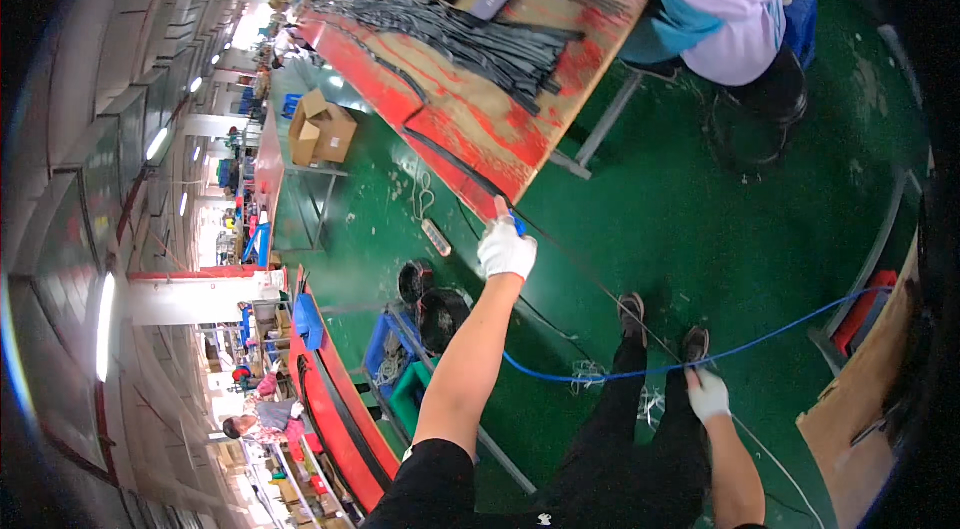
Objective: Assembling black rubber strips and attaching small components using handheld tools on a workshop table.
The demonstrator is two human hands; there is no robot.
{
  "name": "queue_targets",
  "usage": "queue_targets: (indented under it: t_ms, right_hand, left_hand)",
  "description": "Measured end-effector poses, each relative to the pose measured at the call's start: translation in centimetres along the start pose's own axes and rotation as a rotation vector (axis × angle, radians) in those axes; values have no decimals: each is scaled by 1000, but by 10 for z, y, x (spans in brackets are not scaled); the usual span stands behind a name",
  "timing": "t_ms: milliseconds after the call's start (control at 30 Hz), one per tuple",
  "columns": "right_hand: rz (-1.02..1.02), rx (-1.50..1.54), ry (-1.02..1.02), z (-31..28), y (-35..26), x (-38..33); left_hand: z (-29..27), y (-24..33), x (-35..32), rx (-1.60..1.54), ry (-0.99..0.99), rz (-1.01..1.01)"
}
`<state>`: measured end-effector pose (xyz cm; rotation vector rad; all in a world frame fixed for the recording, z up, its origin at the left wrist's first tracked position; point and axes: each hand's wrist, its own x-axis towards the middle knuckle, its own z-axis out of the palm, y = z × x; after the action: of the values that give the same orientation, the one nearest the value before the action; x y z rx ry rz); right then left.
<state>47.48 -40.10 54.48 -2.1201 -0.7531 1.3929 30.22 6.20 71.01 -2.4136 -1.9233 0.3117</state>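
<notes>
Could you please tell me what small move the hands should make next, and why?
Perhaps steady the left hand by the near end of the black strip and ease the right hand toward it, giving the thin cord some slack: the cord seems to run between the two hands and looks nearly straight.

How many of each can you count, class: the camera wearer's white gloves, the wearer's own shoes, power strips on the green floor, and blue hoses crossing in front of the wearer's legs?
White gloves: 2
Wearer's shoes: 2
Power strip: 1
Blue hose: 1
Total: 6
</notes>
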Motion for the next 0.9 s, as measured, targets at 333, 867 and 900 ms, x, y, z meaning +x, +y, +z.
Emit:
queue_targets:
  t_ms: [333, 867, 900]
  right_hand:
    - [-3, -122, 49, -43, -57, -92]
    - [-74, -132, 122, -48, -6, -166]
    - [-109, -143, 178, -53, 11, -183]
  left_hand:
    - [-28, 20, -16, -44, -40, -56]
    - [-45, 20, -71, -94, 11, 4]
    - [-52, 12, -64, -117, 23, -14]
